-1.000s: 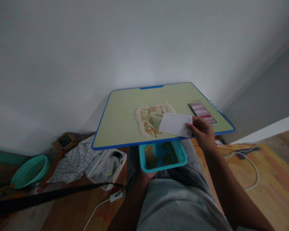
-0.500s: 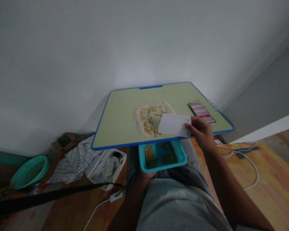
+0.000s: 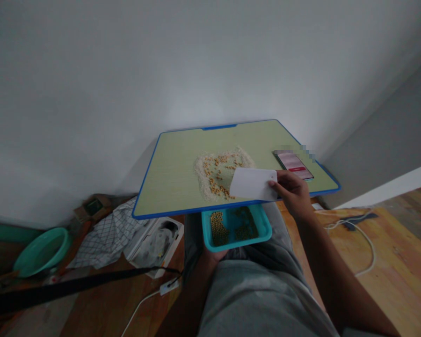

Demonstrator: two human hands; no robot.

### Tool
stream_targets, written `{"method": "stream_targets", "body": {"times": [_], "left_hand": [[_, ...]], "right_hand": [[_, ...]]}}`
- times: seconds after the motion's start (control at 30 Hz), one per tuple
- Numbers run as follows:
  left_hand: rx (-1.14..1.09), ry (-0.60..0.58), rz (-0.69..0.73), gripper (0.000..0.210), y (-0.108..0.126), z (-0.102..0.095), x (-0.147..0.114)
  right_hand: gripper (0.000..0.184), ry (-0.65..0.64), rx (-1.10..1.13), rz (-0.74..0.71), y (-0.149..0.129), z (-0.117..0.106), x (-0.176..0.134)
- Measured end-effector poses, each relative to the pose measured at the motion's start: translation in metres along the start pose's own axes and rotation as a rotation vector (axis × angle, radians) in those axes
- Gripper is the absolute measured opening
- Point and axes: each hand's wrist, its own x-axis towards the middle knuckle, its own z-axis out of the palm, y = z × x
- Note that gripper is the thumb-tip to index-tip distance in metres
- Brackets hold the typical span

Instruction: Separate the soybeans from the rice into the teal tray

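My right hand (image 3: 293, 191) pinches the right end of a white card (image 3: 250, 184), held low over the near edge of a pale green table (image 3: 168, 175) with a blue rim. Left of the card, yellow soybeans (image 3: 215, 188) lie scattered among white rice-like grains (image 3: 200, 169). Under the table's front edge, over my lap, a turquoise plastic tray (image 3: 238, 245) holds soybeans on its left and darker, greenish beans on its right. My left hand (image 3: 215, 255) grips the tray from below at its near left corner; its fingers are mostly hidden beneath.
A phone (image 3: 294, 164) lies on the table's right side. On the floor to the left are a green basin (image 3: 44, 252), a checked cloth (image 3: 107, 236) and an open white box (image 3: 157, 245). A power strip (image 3: 169, 286) and white cables (image 3: 373, 250) lie on the floor. A wall stands behind the table.
The white card in my right hand has come slightly nearer to me, toward the table's front edge. My left hand and the tray stay as they were.
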Motion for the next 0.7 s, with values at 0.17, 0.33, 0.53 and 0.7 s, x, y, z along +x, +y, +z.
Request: {"method": "stream_targets", "body": {"times": [0.17,0.33,0.53,0.7], "left_hand": [[0.013,0.070,0.026,0.053,0.0001,0.0054,-0.0019],[0.013,0.087,0.016,0.055,0.0007,0.0094,-0.0055],[0.020,0.067,0.013,0.053,0.0014,0.0100,-0.0045],[0.033,0.023,0.014,0.054,0.0003,0.0054,-0.0021]], "right_hand": [[0.045,-0.002,0.006,0.008,0.0004,-0.0004,-0.0003],[0.039,-0.016,0.011,-0.005,0.0027,-0.0021,0.0001],[0.038,-0.025,0.040,0.006,0.0010,-0.0017,0.0002],[0.041,-0.024,0.016,0.020,-0.0010,-0.0022,0.0000]]}}
